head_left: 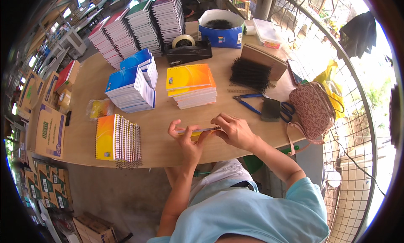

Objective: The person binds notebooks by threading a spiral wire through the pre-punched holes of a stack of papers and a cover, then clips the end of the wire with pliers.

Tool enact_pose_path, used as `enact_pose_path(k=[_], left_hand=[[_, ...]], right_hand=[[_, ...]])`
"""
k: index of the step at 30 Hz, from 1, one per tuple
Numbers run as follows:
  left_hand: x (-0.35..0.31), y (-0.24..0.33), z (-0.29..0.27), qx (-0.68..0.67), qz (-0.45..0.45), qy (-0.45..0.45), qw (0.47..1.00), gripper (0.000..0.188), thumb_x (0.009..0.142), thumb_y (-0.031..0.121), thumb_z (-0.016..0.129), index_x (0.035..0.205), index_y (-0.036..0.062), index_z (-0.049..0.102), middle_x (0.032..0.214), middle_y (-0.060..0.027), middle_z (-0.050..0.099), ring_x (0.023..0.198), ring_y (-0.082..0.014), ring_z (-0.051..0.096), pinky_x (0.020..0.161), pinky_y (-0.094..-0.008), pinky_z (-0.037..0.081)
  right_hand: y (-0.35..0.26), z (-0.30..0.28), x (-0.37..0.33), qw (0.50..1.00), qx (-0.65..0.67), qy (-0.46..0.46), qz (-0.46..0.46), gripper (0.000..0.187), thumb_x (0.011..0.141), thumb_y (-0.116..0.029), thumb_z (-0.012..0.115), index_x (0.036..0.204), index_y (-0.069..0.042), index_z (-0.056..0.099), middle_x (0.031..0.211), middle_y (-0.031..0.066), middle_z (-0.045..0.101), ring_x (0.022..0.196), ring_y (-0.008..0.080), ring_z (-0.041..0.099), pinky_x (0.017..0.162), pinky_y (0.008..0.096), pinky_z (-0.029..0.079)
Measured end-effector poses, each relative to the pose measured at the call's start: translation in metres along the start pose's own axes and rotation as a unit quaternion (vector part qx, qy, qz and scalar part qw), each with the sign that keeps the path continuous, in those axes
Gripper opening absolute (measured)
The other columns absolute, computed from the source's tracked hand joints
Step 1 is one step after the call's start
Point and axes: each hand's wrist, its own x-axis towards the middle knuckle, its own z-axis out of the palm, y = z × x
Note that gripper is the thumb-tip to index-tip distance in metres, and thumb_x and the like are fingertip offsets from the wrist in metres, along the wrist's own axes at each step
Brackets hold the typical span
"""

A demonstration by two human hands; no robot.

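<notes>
While the left hand (189,143) holds a thin book (196,134) on its left side, the right hand (236,131) pinches its right end. Both hands have their fingers closed on it. The book is over the near middle of the bench (158,148), tipped so that mostly its edge shows. Its right end is too hidden by fingers to see well. It looks light, and it should bend a little, as paper and card do. Its cover may be smooth and slip. A good hold is flat on both covers, thumb on one side and fingers on the other, so the pages do not fan out or crease. To the left is a row of yellow books (106,138) with coils. Just past the hands, on the far side, is a yellow stack (191,81). Blue cutters (251,108) lie to the right.
</notes>
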Motion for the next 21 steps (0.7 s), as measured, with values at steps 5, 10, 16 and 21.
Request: enact_pose_path(k=[5, 10, 16, 21], left_hand=[[-0.001, -0.001, -0.005, 0.021, 0.008, -0.013, 1.000, 0.034, 0.073, 0.032, 0.091, 0.093, 0.0153, 0.069, 0.133, -0.0198, 0.037, 0.120, -0.0322, 0.040, 0.088, -0.0410, 0.040], [0.001, -0.001, -0.022, 0.051, -0.004, -0.007, 0.999, 0.037, 0.075, 0.033, 0.089, 0.097, 0.0137, 0.067, 0.130, -0.0202, 0.039, 0.117, -0.0335, 0.044, 0.091, -0.0434, 0.043], [0.003, -0.018, -0.015, 0.011, 0.027, -0.027, 0.999, 0.039, 0.078, 0.030, 0.088, 0.101, 0.0097, 0.063, 0.118, -0.0167, 0.043, 0.106, -0.0323, 0.046, 0.091, -0.0452, 0.044], [0.000, -0.013, -0.011, -0.043, 0.010, -0.065, 0.997, 0.042, 0.078, 0.030, 0.087, 0.100, 0.0052, 0.061, 0.104, -0.0133, 0.047, 0.106, -0.0318, 0.048, 0.091, -0.0457, 0.044]], right_hand=[[0.009, -0.004, -0.002, 0.992, -0.087, 0.002, -0.092, 0.048, 0.080, -0.034, 0.080, 0.123, -0.016, 0.068, 0.135, 0.0127, 0.061, 0.135, 0.0386, 0.047, 0.110, 0.0495, 0.041], [0.078, -0.090, -0.032, 0.981, -0.157, -0.010, 0.116, 0.075, 0.066, -0.035, 0.089, 0.135, -0.024, 0.063, 0.147, 0.0188, 0.048, 0.143, 0.0421, 0.034, 0.115, 0.0563, 0.032], [0.125, -0.114, -0.069, 0.948, -0.215, -0.150, 0.180, 0.075, 0.063, -0.030, 0.090, 0.133, -0.022, 0.067, 0.143, 0.0213, 0.049, 0.134, 0.0435, 0.043, 0.113, 0.0516, 0.036], [0.084, -0.101, -0.030, 0.955, 0.267, -0.081, 0.100, 0.063, 0.087, -0.051, 0.064, 0.122, 0.000, 0.071, 0.128, 0.0215, 0.061, 0.117, 0.0326, 0.061, 0.099, 0.0400, 0.047]])
